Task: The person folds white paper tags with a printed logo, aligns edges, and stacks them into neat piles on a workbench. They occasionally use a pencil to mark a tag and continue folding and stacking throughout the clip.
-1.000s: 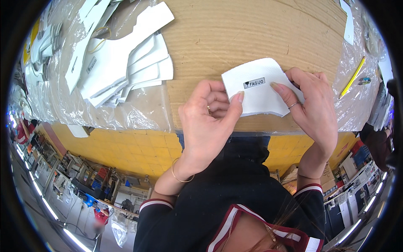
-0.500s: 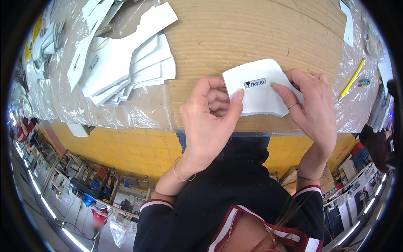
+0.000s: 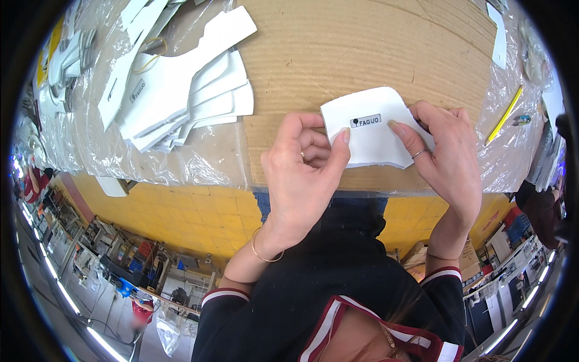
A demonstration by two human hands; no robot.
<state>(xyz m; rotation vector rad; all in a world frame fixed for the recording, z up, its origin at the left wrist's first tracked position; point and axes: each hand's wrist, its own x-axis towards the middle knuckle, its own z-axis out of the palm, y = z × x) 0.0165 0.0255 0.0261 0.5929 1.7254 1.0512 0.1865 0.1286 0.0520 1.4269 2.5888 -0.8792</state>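
Observation:
Between my hands is a white cut piece of sheet material [image 3: 371, 148] with a small grey printed label on its face. My left hand [image 3: 307, 160] pinches its left edge, thumb on top and fingers curled beneath. On the right edge, my right hand [image 3: 443, 145] grips it the same way, the thumb lying close to the label. The piece is slightly bent and held just over the brown cardboard [image 3: 362, 42]; whether it touches the board I cannot tell.
To the left lies a fanned stack of similar white pieces [image 3: 163, 90], with a yellow rubber band [image 3: 158, 47] on it. A yellow pencil [image 3: 504, 114] and a small blue-grey tool [image 3: 522, 120] rest at the right on clear plastic sheeting [image 3: 211, 160]. Yellow floor [image 3: 181, 211] shows below the table edge.
Almost nothing differs. Both hands keep the same hold on the white piece, and the view has shifted very slightly.

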